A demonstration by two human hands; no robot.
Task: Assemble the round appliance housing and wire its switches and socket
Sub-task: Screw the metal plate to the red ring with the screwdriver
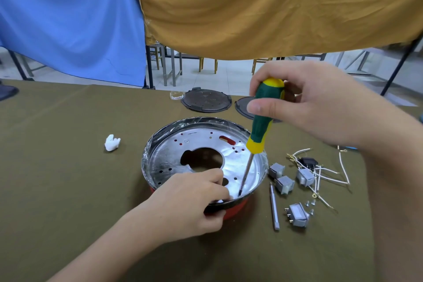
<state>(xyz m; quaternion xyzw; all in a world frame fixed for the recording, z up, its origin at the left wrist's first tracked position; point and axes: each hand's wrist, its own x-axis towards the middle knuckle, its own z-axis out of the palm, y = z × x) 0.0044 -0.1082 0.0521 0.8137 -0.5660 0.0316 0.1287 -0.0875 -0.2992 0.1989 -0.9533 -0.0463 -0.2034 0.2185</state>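
Right hand (304,107) is gripping the screwdriver (263,123), tip down inside the round housing (206,160) at table centre. Left hand (194,201) is pinching the near rim, steadying it. Housing is looking like thin stiff metal, light, film-wrapped so probably slippery; rim is the best hold. Switches (283,178) and wires (325,171) are lying just right, unconnected.

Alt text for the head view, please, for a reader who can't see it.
The right hand holds a green-and-yellow screwdriver upright, tip down inside a round metal housing, while the left hand grips its near rim. Grey switches, white wires and screws lie to the right.
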